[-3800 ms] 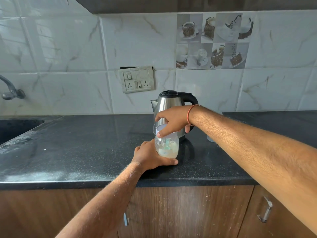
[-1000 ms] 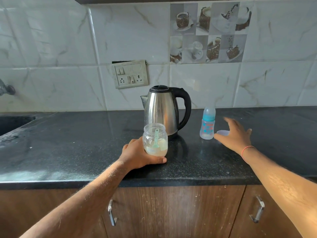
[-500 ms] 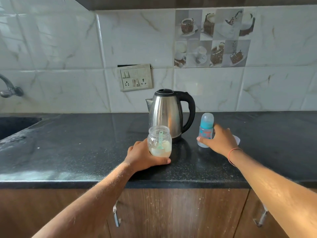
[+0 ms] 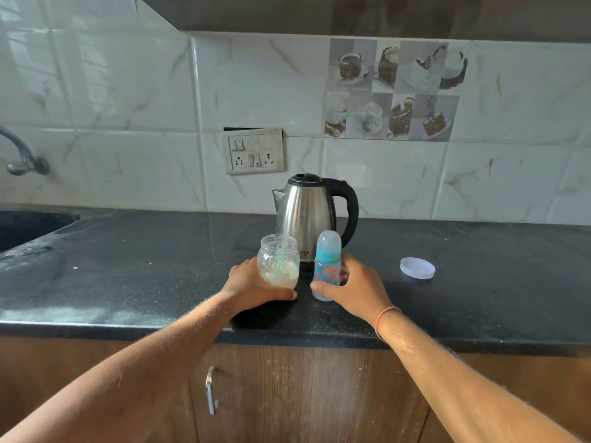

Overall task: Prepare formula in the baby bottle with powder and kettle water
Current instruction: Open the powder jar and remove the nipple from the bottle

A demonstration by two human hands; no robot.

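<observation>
A clear powder jar (image 4: 279, 265) stands open on the black counter (image 4: 144, 266), with pale powder and a green scoop inside. My left hand (image 4: 252, 284) is wrapped around its left side. Right beside it stands the baby bottle (image 4: 327, 263), blue-collared with a clear cap on top. My right hand (image 4: 353, 289) grips the bottle's lower body from the right. Directly behind both stands the steel kettle (image 4: 308, 214) with its black handle turned right and lid down. The jar's round clear lid (image 4: 417, 267) lies flat on the counter to the right.
A sink (image 4: 22, 227) and tap (image 4: 22, 155) are at the far left. A switch and socket plate (image 4: 254, 151) is on the tiled wall above the kettle. Wooden cabinet doors with metal handles (image 4: 209, 390) run below the counter edge.
My right hand took the lid off the jar, laid it on the counter to the right, then grasped the baby bottle and slid it left, next to the jar. My left hand stayed on the jar.
</observation>
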